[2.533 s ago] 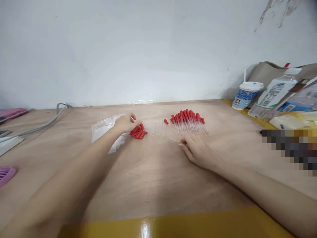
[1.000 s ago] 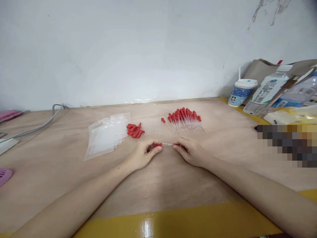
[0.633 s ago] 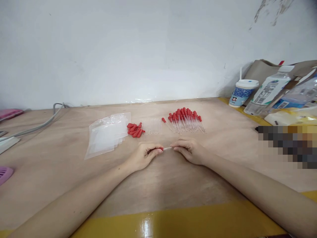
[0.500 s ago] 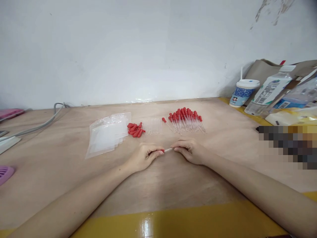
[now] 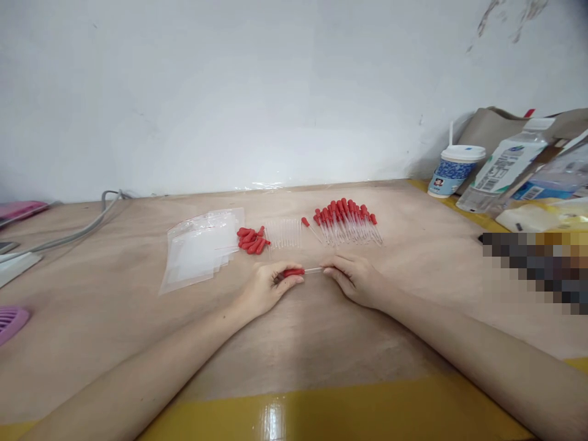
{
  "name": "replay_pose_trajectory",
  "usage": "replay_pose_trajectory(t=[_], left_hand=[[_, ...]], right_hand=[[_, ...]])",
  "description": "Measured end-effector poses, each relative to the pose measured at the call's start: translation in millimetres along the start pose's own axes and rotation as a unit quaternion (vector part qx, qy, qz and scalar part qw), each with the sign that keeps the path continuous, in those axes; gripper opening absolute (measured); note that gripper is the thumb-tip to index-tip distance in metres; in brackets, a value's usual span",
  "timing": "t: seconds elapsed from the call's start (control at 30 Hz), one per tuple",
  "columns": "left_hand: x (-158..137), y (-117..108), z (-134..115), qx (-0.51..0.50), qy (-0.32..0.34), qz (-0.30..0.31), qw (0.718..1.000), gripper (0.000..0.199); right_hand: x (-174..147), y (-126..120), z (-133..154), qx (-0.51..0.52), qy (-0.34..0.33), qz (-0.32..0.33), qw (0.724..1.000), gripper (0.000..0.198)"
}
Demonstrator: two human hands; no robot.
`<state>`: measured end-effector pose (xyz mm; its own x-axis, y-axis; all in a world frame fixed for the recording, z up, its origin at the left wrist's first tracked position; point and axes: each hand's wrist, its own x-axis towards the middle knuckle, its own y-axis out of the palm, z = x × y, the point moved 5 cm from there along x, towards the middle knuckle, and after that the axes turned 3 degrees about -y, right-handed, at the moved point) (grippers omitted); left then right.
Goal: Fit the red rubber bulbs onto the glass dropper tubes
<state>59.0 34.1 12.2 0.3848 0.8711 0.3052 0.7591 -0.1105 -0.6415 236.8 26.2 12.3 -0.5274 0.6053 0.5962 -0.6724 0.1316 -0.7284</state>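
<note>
A red rubber dropper bulb (image 5: 294, 272) is pinched between the thumb and fingers of my left hand (image 5: 269, 285). From its mouth a thin clear glass tube (image 5: 313, 270) runs across to my right hand (image 5: 351, 278), whose closed fingertips grip the far end. Behind my hands lies a pile of loose red bulbs (image 5: 252, 240), beside a row of bare glass tubes (image 5: 285, 233). Farther right, droppers with red bulbs (image 5: 344, 211) on their tubes lie fanned out, and one single dropper (image 5: 305, 222) rests at their left.
Overlapping clear zip bags (image 5: 197, 254) lie left of the loose bulbs. At the back right stand a paper cup (image 5: 452, 173) with a straw and a leaning plastic bottle (image 5: 508, 162). A grey cable (image 5: 82, 234) and a purple plastic object (image 5: 13, 321) are at the left.
The bulb in my left hand shows more between thumb and fingers, as the fingers have opened slightly around it. The tube now lies more level. Both hands stay in nearly the same place.
</note>
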Motion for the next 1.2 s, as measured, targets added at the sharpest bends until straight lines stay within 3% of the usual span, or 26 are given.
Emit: replay_pose_trajectory(t=[0.33,0.63,0.97,1.2], left_hand=[[-3.2,1.6,-4.5,0.004,0.02,0.026,0.999,0.02],[-1.4,-0.3,-3.3,0.06,0.015,0.017,0.998,0.022],[-0.1,-4.9,4.4,-0.045,-0.019,-0.014,0.999,0.024],[-1.6,-1.4,1.7,-0.074,-0.016,0.02,0.997,0.021]], right_hand=[[6.4,1.2,-1.9,0.064,0.03,0.036,0.997,0.017],[3.2,3.8,13.3,-0.093,-0.002,0.028,0.995,0.021],[3.0,-6.9,11.2,-0.052,-0.064,-0.036,0.996,0.015],[-0.8,-3.3,14.9,-0.05,-0.083,-0.056,0.994,0.018]])
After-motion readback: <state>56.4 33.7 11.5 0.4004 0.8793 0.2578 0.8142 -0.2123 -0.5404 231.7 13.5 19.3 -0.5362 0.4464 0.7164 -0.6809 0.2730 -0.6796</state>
